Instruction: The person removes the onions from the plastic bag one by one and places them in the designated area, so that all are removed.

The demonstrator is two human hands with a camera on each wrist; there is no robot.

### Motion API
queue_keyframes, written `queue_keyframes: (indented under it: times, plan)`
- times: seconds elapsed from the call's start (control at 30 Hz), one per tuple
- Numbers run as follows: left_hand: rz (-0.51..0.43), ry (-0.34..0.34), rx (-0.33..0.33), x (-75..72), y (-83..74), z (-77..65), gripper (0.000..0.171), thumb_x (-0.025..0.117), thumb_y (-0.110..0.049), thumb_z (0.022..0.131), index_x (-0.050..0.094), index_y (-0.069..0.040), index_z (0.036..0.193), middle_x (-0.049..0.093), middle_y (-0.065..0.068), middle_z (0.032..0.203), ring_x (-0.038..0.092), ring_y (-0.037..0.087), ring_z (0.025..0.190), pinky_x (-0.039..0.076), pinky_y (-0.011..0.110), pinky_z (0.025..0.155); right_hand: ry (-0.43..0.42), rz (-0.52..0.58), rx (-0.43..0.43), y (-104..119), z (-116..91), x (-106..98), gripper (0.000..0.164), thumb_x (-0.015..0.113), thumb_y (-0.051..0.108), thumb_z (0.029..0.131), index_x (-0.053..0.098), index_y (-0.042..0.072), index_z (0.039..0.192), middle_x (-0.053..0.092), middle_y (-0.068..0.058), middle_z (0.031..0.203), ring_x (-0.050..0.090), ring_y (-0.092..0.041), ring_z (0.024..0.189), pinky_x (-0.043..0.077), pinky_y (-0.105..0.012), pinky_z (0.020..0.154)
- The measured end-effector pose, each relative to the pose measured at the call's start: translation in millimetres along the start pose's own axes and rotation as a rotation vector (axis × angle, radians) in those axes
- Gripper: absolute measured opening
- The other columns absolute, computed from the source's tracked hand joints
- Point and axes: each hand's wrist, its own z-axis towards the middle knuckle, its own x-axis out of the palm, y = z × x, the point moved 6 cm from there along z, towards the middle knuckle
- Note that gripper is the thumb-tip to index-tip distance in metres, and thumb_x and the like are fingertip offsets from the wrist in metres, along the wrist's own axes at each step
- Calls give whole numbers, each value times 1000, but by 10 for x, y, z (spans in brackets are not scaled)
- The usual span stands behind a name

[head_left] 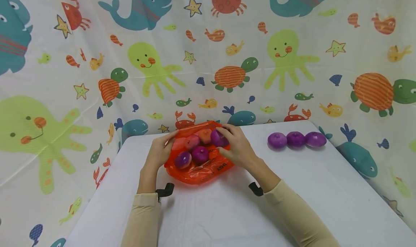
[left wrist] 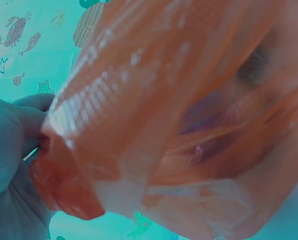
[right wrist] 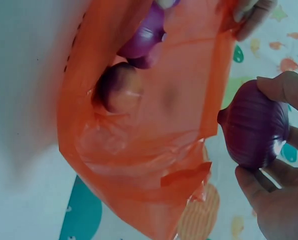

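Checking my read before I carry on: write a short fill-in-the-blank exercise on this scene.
The right hand holds an onion coloured ____.
The plastic bag, gripped by the left hand, has its mouth ____.
The row of onions on the white table numbers ____.
Missing words: purple; open; three.

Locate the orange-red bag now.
In the head view, the orange-red bag is near the middle, between the left hand and right hand, left of three lined-up purple onions.

My orange bag [head_left: 191,176] gapes around purple onions [head_left: 200,155]; I hold one onion [right wrist: 254,127], three onions [head_left: 296,140] near the table's [head_left: 208,214] far-right corner.
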Motion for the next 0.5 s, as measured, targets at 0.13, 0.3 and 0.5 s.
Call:
queue_keyframes:
  times: [0.13, 0.3, 0.5]
  plan:
    - [2, -5, 6, -7, -7, 5, 41, 55, -16, 108, 60, -22, 149, 64, 12, 145, 61, 37, 134, 56, 51, 103, -5, -8, 31, -43, 7, -65, 65, 84, 17, 86, 59, 15, 145, 52, -13, 148, 49, -32, 133, 61, -47, 99]
    - [-4, -9, 10, -12, -10, 3, 41, 55, -15, 108, 60, -23, 148, 65, 12, 145, 62, 37, 132, 58, 51, 101, -53, -16, 53, -125, 18, -184, 65, 85, 15, 85, 59, 15, 145, 52, -14, 148, 49, -33, 134, 61, -51, 96]
    - [-11, -5, 8, -13, 3, -9, 41, 54, -18, 108, 59, -23, 149, 64, 11, 145, 63, 37, 132, 58, 51, 100, -76, 1, 73, -227, 17, -276, 67, 86, 14, 85, 58, 13, 146, 52, -16, 148, 48, -35, 136, 60, -53, 98]
